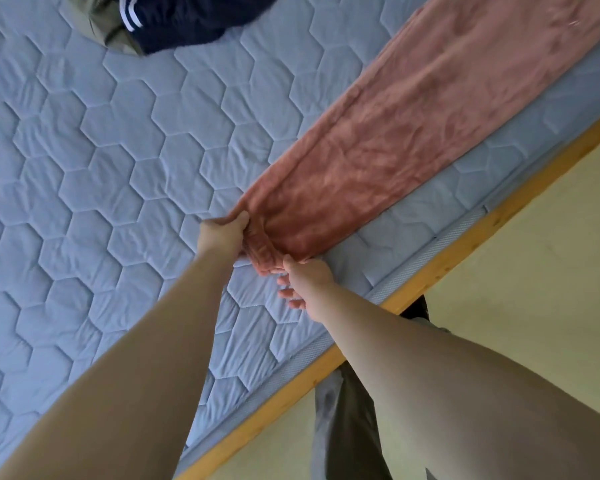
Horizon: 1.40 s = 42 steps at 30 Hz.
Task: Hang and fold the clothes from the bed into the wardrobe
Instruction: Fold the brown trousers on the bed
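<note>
We grasped the cloth [413,133] by its end, left hand [226,233] and right hand [307,275]; it stretched from our fingers up-right.

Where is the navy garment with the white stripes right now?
In the head view, it is at the top edge, left of centre. The navy garment lies bunched on the mattress against an olive garment, apart from the pink cloth.
</note>
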### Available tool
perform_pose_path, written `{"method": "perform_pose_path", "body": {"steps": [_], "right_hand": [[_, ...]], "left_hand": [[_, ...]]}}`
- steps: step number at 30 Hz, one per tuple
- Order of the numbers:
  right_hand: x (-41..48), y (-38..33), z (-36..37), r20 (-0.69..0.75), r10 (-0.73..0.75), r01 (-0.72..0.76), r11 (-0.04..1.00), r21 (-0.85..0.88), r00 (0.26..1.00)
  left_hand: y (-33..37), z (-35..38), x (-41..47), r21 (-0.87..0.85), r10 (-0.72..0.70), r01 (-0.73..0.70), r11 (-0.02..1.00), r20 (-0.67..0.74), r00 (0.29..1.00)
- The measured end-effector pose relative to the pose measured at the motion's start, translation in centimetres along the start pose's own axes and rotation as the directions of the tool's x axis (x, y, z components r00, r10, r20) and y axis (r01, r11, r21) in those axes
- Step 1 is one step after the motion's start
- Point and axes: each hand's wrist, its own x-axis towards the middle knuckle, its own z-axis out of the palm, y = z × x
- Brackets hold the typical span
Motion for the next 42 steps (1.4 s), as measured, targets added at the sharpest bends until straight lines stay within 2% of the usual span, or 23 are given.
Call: {"method": "perform_pose_path", "body": {"steps": [1,2,3,4,5,6,7,8,9,10,12,14,17,24,30,33,38,40,42], "right_hand": [[-0.3,-0.4,-0.5,-0.032,-0.019,0.016,0.996,-0.087,0.999],[-0.4,-0.8,-1.2,-0.074,-0.089,0.069,0.967,-0.245,0.993],[-0.5,-1.2,-2.0,-0.118,-0.222,0.145,0.877,-0.458,0.968],[-0.7,-1.5,-2.8,-0.155,-0.39,0.198,0.724,-0.661,0.908],[-0.6,-1.9,-3.7,-0.186,-0.552,0.244,0.613,-0.751,0.813],[-0.8,-2.6,-4.4,-0.216,-0.672,0.3,0.564,-0.77,0.708],[-0.5,-3.3,-5.2,-0.226,-0.784,0.36,0.494,-0.791,0.578],[0.0,-4.0,-6.0,-0.183,-0.876,0.359,0.362,-0.86,0.446],[0.7,-4.9,-6.7,-0.119,-0.919,0.31,0.245,-0.919,0.376],[1.4,-5.9,-7.4,-0.032,-0.933,0.276,0.139,-0.951,0.359],[3.0,-7.9,-8.4,0.119,-0.899,0.225,-0.024,-0.974,0.421],[4.1,-9.5,-8.8,0.226,-0.835,0.187,-0.151,-0.971,0.501],[4.7,-10.2,-8.1,0.31,-0.783,0.171,-0.259,-0.951,0.539],[2.8,-6.1,-2.9,0.403,-0.757,0.299,-0.282,-0.912,0.514],[1.0,0.3,4.4,0.578,-0.648,0.404,-0.417,-0.814,0.496],[0.6,3.0,8.2,0.602,-0.637,0.438,-0.42,-0.795,0.482],[2.3,6.0,12.5,0.678,-0.649,0.538,-0.455,-0.709,0.345],[3.6,6.1,13.0,0.676,-0.638,0.52,-0.462,-0.719,0.368],[4.8,6.0,13.1,0.67,-0.617,0.45,-0.502,-0.739,0.412]], "left_hand": [[-0.1,0.0,-0.3,-0.072,-0.088,0.092,0.993,0.058,0.994],[0.0,0.1,-0.9,-0.109,-0.154,0.166,0.98,0.109,0.982],[-0.5,0.3,-1.0,-0.131,-0.191,0.211,0.969,0.148,0.97],[-0.5,0.5,-1.6,-0.141,-0.207,0.233,0.962,0.179,0.962],[-0.7,0.7,-2.0,-0.16,-0.213,0.245,0.956,0.197,0.957],[-0.8,0.9,-2.4,-0.177,-0.229,0.268,0.947,0.213,0.95],[-1.0,1.1,-2.7,-0.209,-0.243,0.294,0.932,0.24,0.94],[-1.2,1.4,-3.0,-0.252,-0.256,0.317,0.914,0.246,0.935],[-1.5,1.6,-3.2,-0.305,-0.259,0.324,0.895,0.235,0.937],[-1.6,1.8,-3.7,-0.348,-0.249,0.31,0.885,0.207,0.946],[-2.1,2.2,-4.2,-0.398,-0.205,0.248,0.883,0.149,0.967],[-2.5,2.2,-4.9,-0.439,-0.155,0.205,0.875,0.148,0.977],[-2.8,1.3,-6.1,-0.49,-0.091,0.179,0.853,0.197,0.976],[-6.1,-5.5,-7.5,-0.487,-0.109,0.176,0.856,0.163,0.981],[-12.3,-14.8,-8.2,-0.477,-0.262,0.259,0.84,0.063,0.963],[-14.0,-16.1,-7.7,-0.436,-0.305,0.289,0.853,0.033,0.952],[-14.1,-14.5,-4.4,-0.428,-0.282,0.251,0.868,-0.009,0.959],[-13.8,-13.4,-3.8,-0.375,-0.272,0.208,0.903,-0.126,0.954],[-13.8,-12.2,-3.4,-0.186,-0.237,0.185,0.965,-0.311,0.92]]}}
